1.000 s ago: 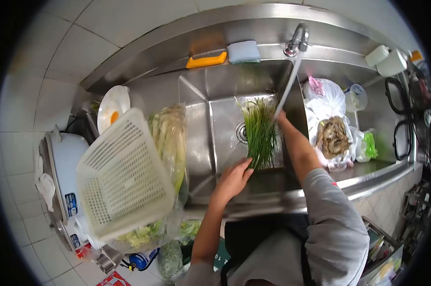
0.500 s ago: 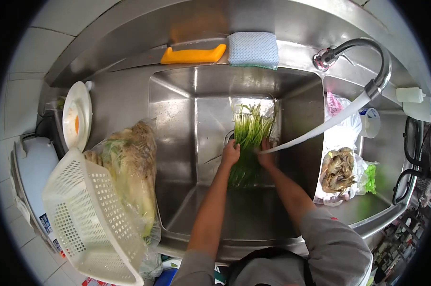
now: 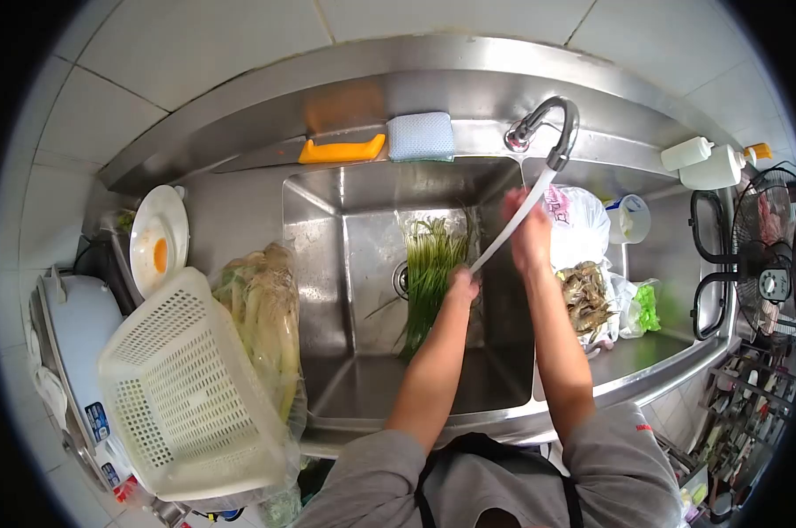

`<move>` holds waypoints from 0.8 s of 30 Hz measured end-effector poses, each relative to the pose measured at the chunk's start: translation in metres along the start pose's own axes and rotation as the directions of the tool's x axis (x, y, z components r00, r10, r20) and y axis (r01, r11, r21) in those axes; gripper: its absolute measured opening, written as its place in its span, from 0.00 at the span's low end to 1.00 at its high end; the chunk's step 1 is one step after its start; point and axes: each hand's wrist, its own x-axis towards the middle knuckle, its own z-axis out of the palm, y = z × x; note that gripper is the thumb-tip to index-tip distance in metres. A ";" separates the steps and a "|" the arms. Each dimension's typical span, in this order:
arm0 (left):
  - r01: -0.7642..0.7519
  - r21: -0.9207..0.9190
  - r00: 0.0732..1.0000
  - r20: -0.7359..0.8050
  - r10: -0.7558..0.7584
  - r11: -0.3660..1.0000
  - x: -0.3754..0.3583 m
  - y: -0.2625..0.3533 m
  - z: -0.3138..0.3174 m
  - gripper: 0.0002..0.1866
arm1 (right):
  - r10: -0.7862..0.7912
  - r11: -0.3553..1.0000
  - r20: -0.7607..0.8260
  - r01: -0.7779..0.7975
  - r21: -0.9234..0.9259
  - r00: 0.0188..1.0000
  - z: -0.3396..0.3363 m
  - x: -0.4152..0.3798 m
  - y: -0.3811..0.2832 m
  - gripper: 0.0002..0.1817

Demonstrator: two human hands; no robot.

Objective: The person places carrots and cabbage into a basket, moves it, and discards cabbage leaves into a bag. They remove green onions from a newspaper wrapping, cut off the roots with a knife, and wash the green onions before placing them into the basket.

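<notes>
A bunch of long thin green stalks (image 3: 429, 282) with pale ends lies in the sink basin (image 3: 328, 352). My left hand (image 3: 462, 283) is closed around the lower end of a white hose (image 3: 514, 224), at the right side of the bunch. My right hand (image 3: 528, 231) is raised over the basin's right edge, behind the hose, with its fingers smeared by motion. The hose hangs from a curved metal faucet (image 3: 567, 123) at the back ledge.
A white basket (image 3: 182, 409) and bagged leafy vegetables (image 3: 270, 299) stand left of the basin. On the back ledge lie an orange-handled tool (image 3: 341, 150) and a blue-white sponge (image 3: 421, 137). Shrimp (image 3: 585, 295) on a plastic bag and a white tub (image 3: 628, 218) are at the right.
My right hand has left the stalks and risen toward the faucet. My left hand has moved from the bunch's left side to the hose end. The view has shifted.
</notes>
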 end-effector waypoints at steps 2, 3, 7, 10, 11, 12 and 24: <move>-0.025 0.150 0.997 -0.075 0.036 0.988 -0.013 0.004 0.004 0.04 | -0.194 0.973 -0.011 0.194 0.129 0.981 0.002 0.049 -0.023 0.10; -0.039 0.225 0.992 -0.107 0.064 0.974 -0.018 0.010 0.010 0.04 | -0.162 0.960 -0.123 0.185 0.209 0.979 0.007 0.068 -0.042 0.10; -0.196 0.141 0.963 -0.161 0.218 0.970 -0.003 -0.006 0.029 0.06 | -0.166 0.898 -0.152 0.214 0.385 0.974 0.018 0.132 -0.077 0.08; -0.096 0.215 0.984 -0.125 0.124 0.972 -0.051 0.009 0.036 0.07 | -0.172 0.919 -0.156 0.215 0.330 0.973 0.026 0.122 -0.084 0.08; -0.096 0.219 0.984 -0.126 0.126 0.971 -0.049 0.010 0.042 0.07 | -0.217 0.905 -0.141 0.253 0.341 0.966 0.025 0.127 -0.080 0.08; -0.142 0.121 0.975 -0.152 0.160 0.982 -0.043 0.006 0.047 0.07 | -0.232 0.893 -0.131 0.264 0.364 0.964 0.023 0.132 -0.075 0.08; -0.575 0.661 0.664 0.034 0.747 0.482 0.055 0.021 -0.016 0.16 | -0.562 0.826 -0.124 0.547 -0.136 0.818 0.017 0.017 0.059 0.16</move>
